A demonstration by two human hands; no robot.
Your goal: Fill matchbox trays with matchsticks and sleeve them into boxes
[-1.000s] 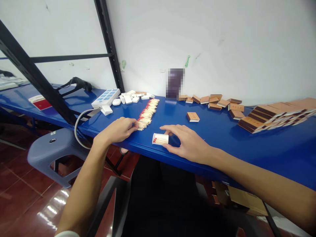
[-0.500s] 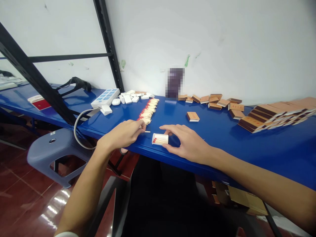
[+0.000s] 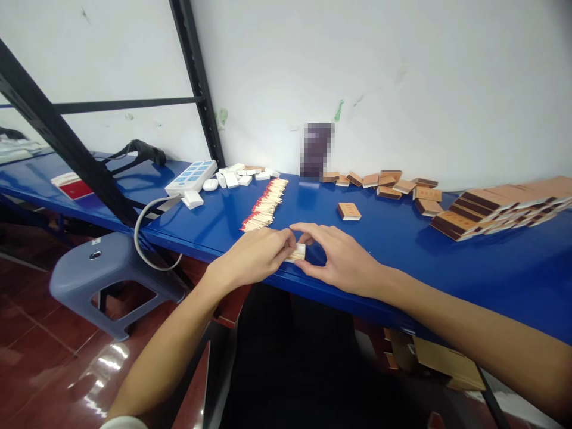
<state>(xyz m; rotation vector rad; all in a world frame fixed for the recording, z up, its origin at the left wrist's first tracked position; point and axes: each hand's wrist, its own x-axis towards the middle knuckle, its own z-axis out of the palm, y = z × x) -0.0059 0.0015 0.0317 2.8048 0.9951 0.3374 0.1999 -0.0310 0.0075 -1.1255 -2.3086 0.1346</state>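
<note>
My right hand grips the right end of a small white matchbox tray between thumb and fingers, at the table's front edge. Pale matchsticks lie inside it. Over the tray's left part is my left hand, its thumb and fingertips pinched; the match they carry is hidden from view now. Beyond my left hand, a long row of red-tipped matches lies on the blue table. One closed brown matchbox sits on its own beyond my right hand.
Stacked matchboxes stand at the right, with several loose ones along the wall. White empty-looking trays lie at the back left beside a power strip. A black metal post rises there; a grey-blue stool stands left.
My left hand has moved right, from the near end of the match row to the tray, carrying a match. My right hand and the tray have stayed in place.
</note>
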